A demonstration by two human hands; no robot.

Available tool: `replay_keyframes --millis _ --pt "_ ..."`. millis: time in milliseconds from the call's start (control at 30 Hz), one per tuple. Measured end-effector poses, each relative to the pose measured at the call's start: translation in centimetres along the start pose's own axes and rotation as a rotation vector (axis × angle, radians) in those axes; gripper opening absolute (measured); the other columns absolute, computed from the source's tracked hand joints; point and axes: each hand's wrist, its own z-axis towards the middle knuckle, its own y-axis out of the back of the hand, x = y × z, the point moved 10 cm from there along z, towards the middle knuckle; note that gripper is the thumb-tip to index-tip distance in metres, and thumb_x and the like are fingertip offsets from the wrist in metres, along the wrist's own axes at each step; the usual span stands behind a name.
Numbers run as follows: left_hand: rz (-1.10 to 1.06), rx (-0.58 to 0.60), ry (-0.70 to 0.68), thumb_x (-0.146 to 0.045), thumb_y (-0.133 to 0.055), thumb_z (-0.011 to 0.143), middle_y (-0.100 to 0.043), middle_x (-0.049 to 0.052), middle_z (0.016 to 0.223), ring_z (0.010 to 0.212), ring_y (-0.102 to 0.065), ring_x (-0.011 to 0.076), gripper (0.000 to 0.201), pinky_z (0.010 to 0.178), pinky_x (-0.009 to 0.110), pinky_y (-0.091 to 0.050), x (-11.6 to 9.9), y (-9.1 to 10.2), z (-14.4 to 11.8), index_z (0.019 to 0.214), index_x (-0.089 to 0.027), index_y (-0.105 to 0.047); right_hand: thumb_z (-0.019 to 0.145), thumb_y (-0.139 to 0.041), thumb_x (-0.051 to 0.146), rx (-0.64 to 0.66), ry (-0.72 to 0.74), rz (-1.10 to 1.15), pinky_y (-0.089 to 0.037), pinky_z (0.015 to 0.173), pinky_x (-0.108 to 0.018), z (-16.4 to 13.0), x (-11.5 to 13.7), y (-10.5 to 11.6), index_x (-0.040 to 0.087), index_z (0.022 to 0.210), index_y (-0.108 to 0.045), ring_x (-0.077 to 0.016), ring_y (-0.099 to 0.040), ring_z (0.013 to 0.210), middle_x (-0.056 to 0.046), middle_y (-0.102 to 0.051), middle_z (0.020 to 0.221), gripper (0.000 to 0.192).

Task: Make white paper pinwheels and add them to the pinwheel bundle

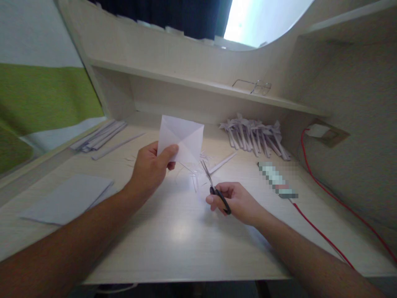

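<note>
A square of white paper (186, 138) with diagonal creases is pinched at its lower left by my left hand (153, 165), thumb in front. Black-handled scissors (221, 196) sit in my right hand (237, 200), fingers at the handles and blades pointing up toward the paper's lower right corner. The blades look slightly parted and show no paper between them. Thin paper trimmings (194, 178) lie on the desk below the sheet. Just behind the scissors lies a folded paper strip (222, 162).
Paper sticks with pleated tops (254, 134) are heaped at the back right; paper strips (99, 135) lie at the back left. A paper stack (68, 198) is at the left. On the right are a phone (277, 182) and a red cable (322, 236). Glasses (260, 87) rest on the shelf.
</note>
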Motion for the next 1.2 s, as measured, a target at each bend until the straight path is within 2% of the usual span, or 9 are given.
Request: replay_keyframes --millis 400,833,1067,1200 --pt "0.019 0.121 0.029 -0.036 -0.071 0.082 -0.056 -0.002 0.053 0.049 -0.050 0.0115 0.030 0.048 0.025 -0.039 0.2 -1.6 -0.3 0.062 -0.018 -0.059 0.074 -0.083 0.051 0.059 -0.007 0.019 -0.026 0.046 -0.024 0.0 -0.6 -0.5 0.015 0.067 -0.068 -0.0078 -0.042 0.046 0.004 -0.053 0.053 0.040" --pt "0.059 0.154 0.047 -0.039 -0.071 0.084 -0.056 -0.002 0.053 0.050 -0.050 0.0119 0.033 0.050 0.026 -0.039 0.2 -1.8 -0.5 0.062 -0.017 -0.059 0.076 -0.083 0.050 0.045 -0.015 0.010 -0.026 0.047 -0.025 0.0 -0.5 -0.4 0.016 0.066 -0.067 -0.0075 -0.040 0.045 0.005 -0.052 0.050 0.038" --pt "0.047 0.163 0.048 -0.038 -0.070 0.083 -0.055 -0.002 0.053 0.050 -0.049 0.0120 0.033 0.050 0.026 -0.038 0.2 -2.0 -0.5 0.061 -0.018 -0.058 0.071 -0.084 0.054 0.030 -0.035 0.004 -0.026 0.046 -0.025 -0.1 -0.4 -0.4 0.017 0.066 -0.065 -0.0080 -0.043 0.046 0.002 -0.058 0.055 0.043" --pt "0.083 0.167 0.040 -0.038 -0.070 0.083 -0.056 -0.002 0.053 0.050 -0.049 0.0118 0.034 0.050 0.026 -0.038 0.0 -2.0 -0.4 0.060 -0.018 -0.057 0.071 -0.084 0.055 0.025 -0.014 -0.012 -0.026 0.047 -0.025 -0.2 0.0 -0.3 0.017 0.062 -0.062 -0.0078 -0.041 0.046 0.003 -0.056 0.053 0.045"
